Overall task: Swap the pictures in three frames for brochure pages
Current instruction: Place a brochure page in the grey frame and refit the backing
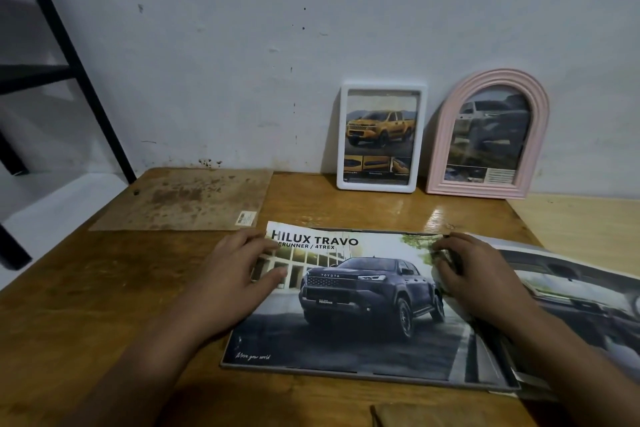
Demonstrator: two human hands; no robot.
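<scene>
A brochure page (349,305) showing a dark pickup and the words "HILUX TRAVO" lies flat on the wooden table over a thin frame (298,368), whose edge shows along the page's near side. My left hand (239,274) presses flat on the page's left edge. My right hand (474,277) rests on its top right part, fingers curled at the paper's edge. Against the wall stand a white rectangular frame (381,137) with a yellow pickup page and a pink arched frame (486,135) with a dark vehicle page.
A stained brown backing board (183,199) lies on the table at the back left. More brochure paper (571,291) spreads to the right under my right hand. A black metal rack (52,55) stands at the left. A brown object (426,418) shows at the near edge.
</scene>
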